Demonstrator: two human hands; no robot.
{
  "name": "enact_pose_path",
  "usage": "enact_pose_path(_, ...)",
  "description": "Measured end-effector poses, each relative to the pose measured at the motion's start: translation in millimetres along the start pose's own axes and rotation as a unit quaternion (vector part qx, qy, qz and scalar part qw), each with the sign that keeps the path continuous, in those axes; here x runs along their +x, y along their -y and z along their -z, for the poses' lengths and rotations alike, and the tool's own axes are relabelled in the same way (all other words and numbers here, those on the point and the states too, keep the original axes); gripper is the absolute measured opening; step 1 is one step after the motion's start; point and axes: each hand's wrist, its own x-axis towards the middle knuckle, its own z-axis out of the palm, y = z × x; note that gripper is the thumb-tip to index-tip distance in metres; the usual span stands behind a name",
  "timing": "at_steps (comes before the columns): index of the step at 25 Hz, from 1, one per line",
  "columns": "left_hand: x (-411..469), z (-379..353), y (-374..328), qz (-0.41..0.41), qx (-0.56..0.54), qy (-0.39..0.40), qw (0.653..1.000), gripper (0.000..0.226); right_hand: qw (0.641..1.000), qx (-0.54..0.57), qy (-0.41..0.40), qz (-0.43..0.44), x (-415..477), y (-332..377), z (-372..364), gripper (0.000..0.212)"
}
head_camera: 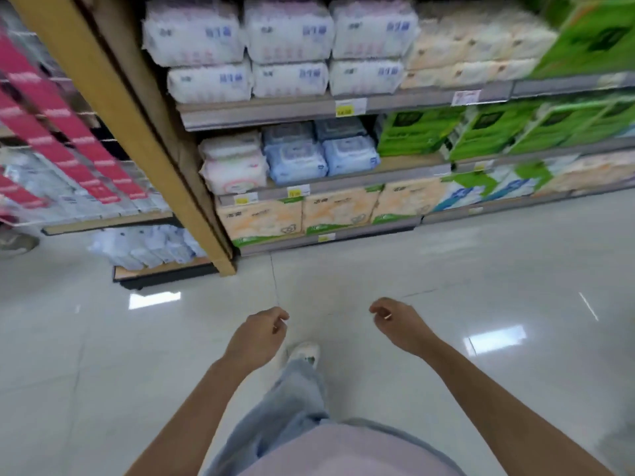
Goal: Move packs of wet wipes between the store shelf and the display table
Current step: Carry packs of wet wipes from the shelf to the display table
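Observation:
Blue packs of wet wipes (323,154) are stacked on the middle board of the store shelf (343,182), with white and pink packs (233,164) to their left. My left hand (259,336) and my right hand (398,324) hang low over the floor, well short of the shelf. Both hold nothing, their fingers loosely curled. The right hand wears a ring. No display table is in view.
White tissue packs (288,46) fill the upper board, green boxes (481,128) sit to the right, orange packs (302,211) on the bottom board. A tan shelf end post (144,132) divides off a left rack with pink-labelled goods (62,125). Glossy tiled floor (103,355) lies ahead; my shoe (304,352) is stepping forward.

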Motion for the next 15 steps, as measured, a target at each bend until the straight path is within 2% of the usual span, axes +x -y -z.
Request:
enact_pose_path(5,105,41,-92,-0.091,0.056,0.075,0.991,0.028,0.993,0.029,-0.046,-0.1,26,-43,61,0.024)
enact_pose_path(9,167,47,-151,-0.116,0.078,0.098,0.985,0.028,0.984,0.075,-0.051,-0.156,47,-77,101,0.025)
enact_pose_path(12,207,36,-187,-0.097,0.071,0.1,0.988,0.029,0.984,0.078,-0.044,-0.156,88,-101,142,0.019)
enact_pose_path(15,234,15,-219,-0.066,0.052,0.083,0.993,0.028,0.993,0.048,-0.037,-0.104,142,-111,203,0.018)
